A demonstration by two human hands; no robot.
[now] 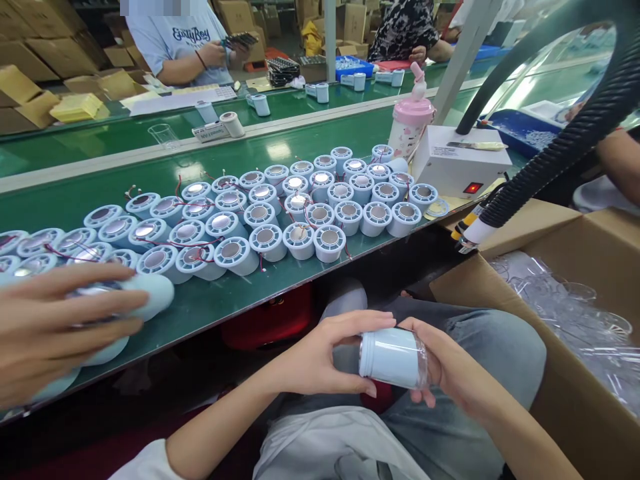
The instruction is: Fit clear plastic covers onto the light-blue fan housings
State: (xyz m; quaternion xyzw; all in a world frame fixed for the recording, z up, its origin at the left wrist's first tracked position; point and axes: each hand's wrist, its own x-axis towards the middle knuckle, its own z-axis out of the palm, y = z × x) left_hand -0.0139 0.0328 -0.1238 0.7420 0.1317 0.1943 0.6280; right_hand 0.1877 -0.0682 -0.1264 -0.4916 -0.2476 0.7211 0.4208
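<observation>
Above my lap, a light-blue cylindrical fan part [393,357] lies sideways inside a clear plastic cover [421,360]. My left hand [335,353] grips its ribbed left end between thumb and fingers. The clear right end is held by my right hand [440,363], whose fingers are partly hidden behind it. On the green bench ahead stand many similar light-blue parts [330,241], with slotted rims and round metal discs on top. Thin red and dark wires stick out among several of them.
At the left, a co-worker's blurred hand [65,327] reaches over the bench with a light-blue part. A cardboard box [530,347] of clear plastic covers [585,320] stands at my right. Beyond are a white box [457,163] with a black hose [550,147] and a pink bottle [411,127].
</observation>
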